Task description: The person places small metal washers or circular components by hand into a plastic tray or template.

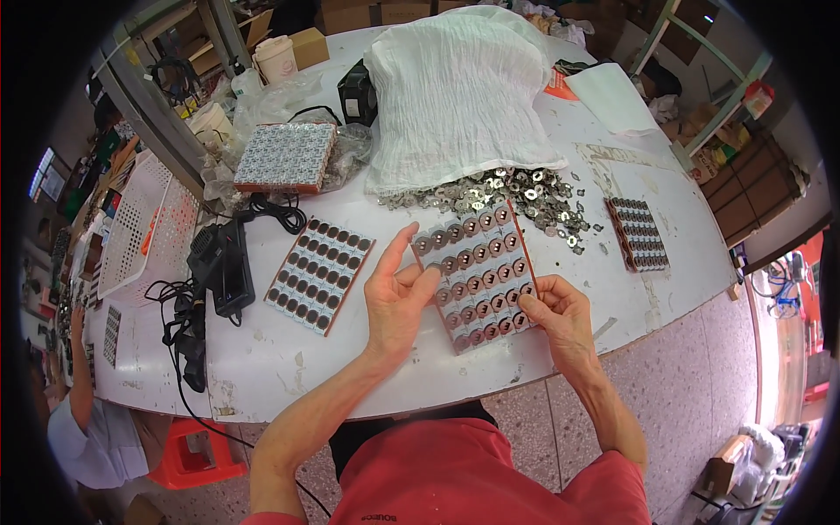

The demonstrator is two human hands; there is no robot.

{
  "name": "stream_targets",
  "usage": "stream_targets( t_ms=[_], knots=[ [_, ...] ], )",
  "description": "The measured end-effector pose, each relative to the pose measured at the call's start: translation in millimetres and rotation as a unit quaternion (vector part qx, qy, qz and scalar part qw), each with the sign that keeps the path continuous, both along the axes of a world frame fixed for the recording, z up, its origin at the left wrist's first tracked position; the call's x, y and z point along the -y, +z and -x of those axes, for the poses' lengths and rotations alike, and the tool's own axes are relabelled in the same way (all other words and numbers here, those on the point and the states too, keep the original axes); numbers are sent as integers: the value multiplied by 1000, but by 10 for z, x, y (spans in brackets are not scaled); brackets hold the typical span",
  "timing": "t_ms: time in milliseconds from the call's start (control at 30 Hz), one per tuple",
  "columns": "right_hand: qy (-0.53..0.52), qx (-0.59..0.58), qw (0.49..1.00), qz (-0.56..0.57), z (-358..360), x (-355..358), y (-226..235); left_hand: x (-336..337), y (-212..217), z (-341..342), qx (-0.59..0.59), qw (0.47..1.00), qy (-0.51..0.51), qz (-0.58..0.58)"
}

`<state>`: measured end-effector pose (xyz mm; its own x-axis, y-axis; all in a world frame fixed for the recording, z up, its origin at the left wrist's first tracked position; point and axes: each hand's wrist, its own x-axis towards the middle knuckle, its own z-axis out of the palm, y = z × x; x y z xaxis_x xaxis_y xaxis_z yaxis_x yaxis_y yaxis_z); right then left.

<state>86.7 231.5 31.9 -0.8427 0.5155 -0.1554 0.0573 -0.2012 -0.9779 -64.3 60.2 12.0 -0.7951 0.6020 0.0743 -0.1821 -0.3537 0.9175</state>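
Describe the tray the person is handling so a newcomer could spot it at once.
On the white table, look just below the spill of small silvery metal parts from the white cloth sack. The brown rectangular tray of round copper-coloured discs lies between the left hand and right hand; unlike the other trays, hands touch it.

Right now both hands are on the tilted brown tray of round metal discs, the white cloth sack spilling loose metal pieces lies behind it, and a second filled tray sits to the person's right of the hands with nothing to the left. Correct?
Not quite. The head view shows trays on both sides: one filled tray lies left of the left hand, another right of the right hand. The rest stands: both hands are on the tilted tray, with the sack and loose metal pieces behind.
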Motion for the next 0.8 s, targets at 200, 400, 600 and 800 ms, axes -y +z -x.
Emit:
stream_targets(
  t_ms=[200, 400, 600, 800],
  knots=[
    [-32, -2, 999, -37, -42, -98, 73, -41, 2, -1, -1, 999, -41, -12],
    [-195, -21, 978, -69, -241, -934, 307, 7, 17, -2, -61, 997, -38, 25],
    [-312, 43, 937, -149, -923, -2376, 453, -55, -6, -67, -70, 994, -52, 62],
    [-278, 141, 943, -120, -885, -2850, 253, -22, 3, -23, -53, 993, -54, 86]
  ],
)
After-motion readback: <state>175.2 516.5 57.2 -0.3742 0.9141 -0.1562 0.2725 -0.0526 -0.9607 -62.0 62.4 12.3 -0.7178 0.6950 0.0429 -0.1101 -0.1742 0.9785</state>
